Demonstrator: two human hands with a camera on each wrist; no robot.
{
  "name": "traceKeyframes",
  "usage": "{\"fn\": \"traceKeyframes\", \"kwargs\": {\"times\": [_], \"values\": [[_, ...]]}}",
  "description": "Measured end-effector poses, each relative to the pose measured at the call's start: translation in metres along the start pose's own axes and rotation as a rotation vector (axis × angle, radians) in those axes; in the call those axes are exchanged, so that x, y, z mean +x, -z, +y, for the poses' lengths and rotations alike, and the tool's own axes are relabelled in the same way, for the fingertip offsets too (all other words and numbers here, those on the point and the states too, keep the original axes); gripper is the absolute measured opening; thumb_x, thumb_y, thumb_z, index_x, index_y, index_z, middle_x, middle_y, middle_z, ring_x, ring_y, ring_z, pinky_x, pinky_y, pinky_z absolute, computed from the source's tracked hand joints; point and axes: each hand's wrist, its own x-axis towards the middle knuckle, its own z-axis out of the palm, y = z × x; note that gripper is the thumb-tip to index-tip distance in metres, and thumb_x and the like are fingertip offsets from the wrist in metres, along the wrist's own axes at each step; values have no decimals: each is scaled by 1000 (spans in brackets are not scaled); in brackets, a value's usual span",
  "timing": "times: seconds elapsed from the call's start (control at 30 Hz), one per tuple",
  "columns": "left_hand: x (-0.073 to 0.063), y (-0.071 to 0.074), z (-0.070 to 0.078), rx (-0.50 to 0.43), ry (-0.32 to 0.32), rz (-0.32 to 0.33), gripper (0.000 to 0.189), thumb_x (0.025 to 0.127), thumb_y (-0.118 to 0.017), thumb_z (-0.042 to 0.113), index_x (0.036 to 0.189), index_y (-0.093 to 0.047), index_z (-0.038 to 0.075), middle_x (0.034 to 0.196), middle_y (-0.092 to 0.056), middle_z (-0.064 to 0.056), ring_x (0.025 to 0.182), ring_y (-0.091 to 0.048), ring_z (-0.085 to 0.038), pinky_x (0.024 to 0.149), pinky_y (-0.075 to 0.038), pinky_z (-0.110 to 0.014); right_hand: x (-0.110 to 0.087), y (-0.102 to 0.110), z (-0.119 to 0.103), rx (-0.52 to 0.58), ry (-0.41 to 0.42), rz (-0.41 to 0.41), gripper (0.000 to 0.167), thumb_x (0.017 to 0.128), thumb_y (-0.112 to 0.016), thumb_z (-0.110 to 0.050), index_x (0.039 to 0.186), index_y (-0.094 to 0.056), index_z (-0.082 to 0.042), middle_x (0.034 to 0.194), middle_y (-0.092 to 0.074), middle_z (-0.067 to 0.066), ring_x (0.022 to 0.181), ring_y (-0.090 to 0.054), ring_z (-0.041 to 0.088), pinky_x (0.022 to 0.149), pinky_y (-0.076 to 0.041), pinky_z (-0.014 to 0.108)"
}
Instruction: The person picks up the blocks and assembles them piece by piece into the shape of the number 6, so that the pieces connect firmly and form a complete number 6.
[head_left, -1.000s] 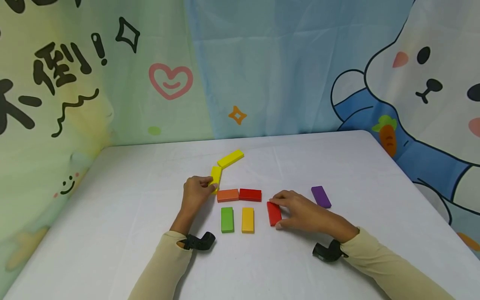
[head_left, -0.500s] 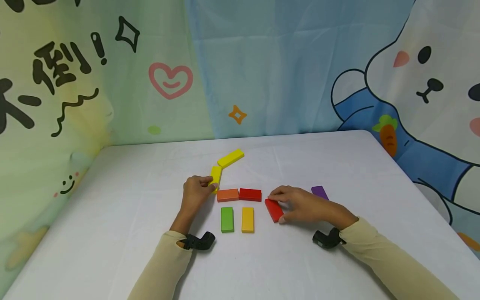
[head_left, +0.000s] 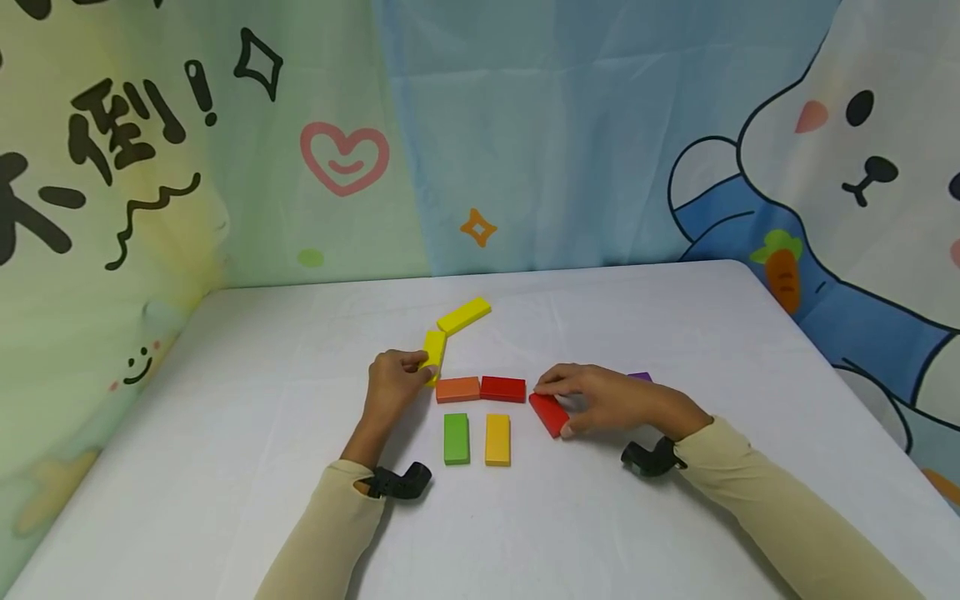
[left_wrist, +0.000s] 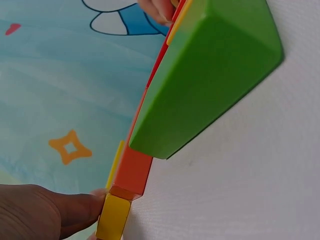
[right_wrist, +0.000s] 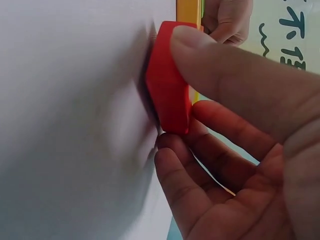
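A person's right hand (head_left: 600, 396) grasps a red block (head_left: 549, 414) on the right side of a short row on a white tabletop (head_left: 300, 525), its fingers at the far end and its thumb at the near one. The block's long axis slants, far end leftward, while the row, an orange block (head_left: 458, 390) and a second red one (head_left: 503, 390) end to end, runs crosswise. Much appears to turn on that angle and on the narrow gap between the slanted far end and the row's right end. The right hand is by far the nearer; the block lies to the left of its palm.

At the row's other end, the left hand (head_left: 393, 383) holds a yellow block (head_left: 435, 350) with thumb and forefinger. A second yellow piece (head_left: 464, 316) angles off beyond it. Nearer the person, a green block (head_left: 456, 439) and an amber block (head_left: 498, 440) lie side by side, apart; a purple block (head_left: 641, 377) shows only as a sliver behind the right hand.

The right wrist view reveals the thumb pad pressed to the red, hidden from above; whether the block clears the tabletop cannot be told. The left wrist view shows the orange and yellow corners meeting.
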Motion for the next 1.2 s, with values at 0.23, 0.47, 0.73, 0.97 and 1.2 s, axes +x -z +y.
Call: {"fn": "traceKeyframes", "kwargs": {"times": [0.23, 0.47, 0.73, 0.97, 1.2], "values": [[1, -2, 0, 7, 5, 1, 33, 85, -75, 10, 115, -70, -3, 111, -67, -18, 94, -65, -25, 73, -56, -31, 3, 4, -4, 5, -12, -12, 60, 82, -80, -18, 137, -57, -8, 136, -51, 5, 122, -46, 26, 94, -49, 38], [1, -2, 0, 6, -1, -2, 34, 84, -76, 10, 115, -70, -3, 111, -67, -19, 94, -66, -25, 71, -56, -30, 3, 4, -4, 1, -13, -26, 60, 82, -80, -18, 137, -57, -8, 137, -50, 4, 124, -45, 26, 96, -47, 40], [0, -1, 1, -5, -14, -1, 33, 84, -75, 9, 114, -70, -5, 112, -66, -20, 95, -66, -26, 71, -56, -30, 3, 3, -3, -20, 3, -32, 60, 82, -80, -19, 137, -57, -8, 138, -50, 4, 126, -44, 26, 98, -46, 41], [-2, 1, 1, -12, -32, 7, 32, 84, -75, 8, 113, -70, -4, 112, -67, -21, 95, -67, -27, 70, -56, -31, 3, 0, -3, -11, -3, -29, 61, 83, -79, -19, 138, -56, -8, 140, -48, 4, 127, -42, 26, 97, -47, 39], [-1, 1, 0, 5, -26, 2, 33, 84, -75, 9, 114, -70, -3, 112, -67, -21, 95, -66, -27, 70, -56, -30, 3, -2, -2, -9, -9, -8, 61, 81, -80, -20, 137, -57, -12, 140, -45, 4, 126, -42, 26, 95, -49, 39]]}}
